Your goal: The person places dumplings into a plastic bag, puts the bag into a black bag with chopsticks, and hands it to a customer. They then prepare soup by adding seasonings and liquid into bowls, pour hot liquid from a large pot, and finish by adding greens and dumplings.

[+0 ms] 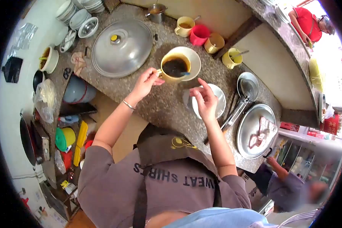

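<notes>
My left hand [150,80] is closed on the handle of a yellow cup [173,79] of dark liquid. A spoon [184,73] with a blue-looking end stands in it. Behind and to the right of the cup, partly hidden by it, is a white saucer [195,62]. My right hand [205,99] is raised over a second white saucer [219,102], fingers apart and holding nothing. Whether the cup touches the first saucer is not clear.
A large domed lid [121,47] lies left of the cup. Several mugs line the back, including a red one [199,35]. At right are strainers [248,88] and a round tray [250,131] with a cloth. Two other people are at the right.
</notes>
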A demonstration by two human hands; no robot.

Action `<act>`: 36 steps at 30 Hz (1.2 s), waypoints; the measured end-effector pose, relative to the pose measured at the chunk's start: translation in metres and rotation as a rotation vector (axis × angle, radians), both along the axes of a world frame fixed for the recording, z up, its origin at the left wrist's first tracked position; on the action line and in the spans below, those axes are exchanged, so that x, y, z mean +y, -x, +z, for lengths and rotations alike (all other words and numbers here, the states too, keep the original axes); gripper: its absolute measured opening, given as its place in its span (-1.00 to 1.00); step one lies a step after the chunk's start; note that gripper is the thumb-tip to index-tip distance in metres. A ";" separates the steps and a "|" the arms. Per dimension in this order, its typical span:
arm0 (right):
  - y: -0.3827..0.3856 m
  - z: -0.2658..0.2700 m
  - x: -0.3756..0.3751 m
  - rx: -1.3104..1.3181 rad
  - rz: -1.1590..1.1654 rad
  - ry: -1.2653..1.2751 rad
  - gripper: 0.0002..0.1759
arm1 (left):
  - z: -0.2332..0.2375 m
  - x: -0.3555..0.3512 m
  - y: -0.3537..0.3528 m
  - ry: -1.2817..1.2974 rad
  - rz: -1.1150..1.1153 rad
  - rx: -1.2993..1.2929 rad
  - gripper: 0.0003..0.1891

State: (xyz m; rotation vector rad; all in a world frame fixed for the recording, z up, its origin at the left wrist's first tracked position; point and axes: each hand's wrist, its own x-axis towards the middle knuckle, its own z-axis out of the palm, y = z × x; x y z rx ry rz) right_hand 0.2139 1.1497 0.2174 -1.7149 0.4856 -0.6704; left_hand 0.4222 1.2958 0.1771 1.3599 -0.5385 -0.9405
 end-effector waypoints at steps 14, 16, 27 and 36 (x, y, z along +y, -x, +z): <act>0.111 -0.093 0.031 0.302 -0.773 -0.285 -0.66 | -0.132 -0.235 -0.219 -0.060 0.348 -0.017 -0.77; 0.117 -0.090 0.039 0.324 -0.837 -0.313 -0.66 | -0.140 -0.256 -0.219 -0.116 0.368 0.046 -0.78; 0.154 -0.094 0.065 0.453 -1.013 -0.406 -0.67 | -0.138 -0.245 -0.134 -0.033 0.435 -0.598 -0.72; 0.146 -0.076 0.080 0.521 -1.020 -0.299 -0.71 | -0.145 -0.379 0.086 -0.177 -0.564 0.713 -0.68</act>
